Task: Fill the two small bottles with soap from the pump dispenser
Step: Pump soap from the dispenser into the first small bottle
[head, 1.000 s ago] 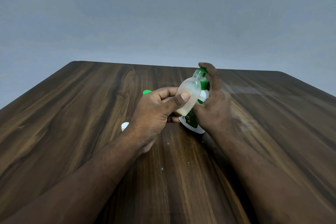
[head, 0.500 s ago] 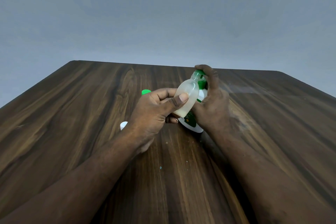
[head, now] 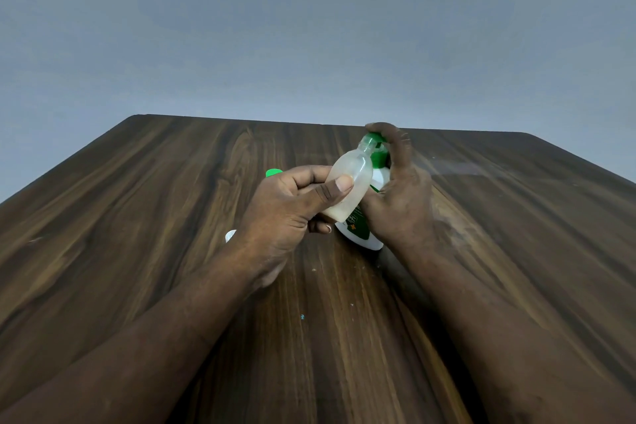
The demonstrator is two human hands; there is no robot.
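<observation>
My left hand point(head: 289, 210) grips a small translucent bottle point(head: 349, 188), tilted with its open mouth up against the green nozzle of the pump dispenser point(head: 366, 231). Pale soap lies in the bottle's lower part. The dispenser is white with a green label and stands on the wooden table point(head: 172, 251). My right hand point(head: 399, 196) wraps round the dispenser from the right, with a finger lying over the green pump head point(head: 373, 139). Most of the dispenser's body is hidden behind both hands.
A green cap point(head: 274, 172) peeks out behind my left hand. A small white object point(head: 230, 236) shows at the left of my left wrist, mostly hidden. A few tiny specks lie on the table near me. A grey wall rises beyond the far edge.
The pump head and the finger on it dipped half a second ago and are back up now. The small bottle stays at the nozzle.
</observation>
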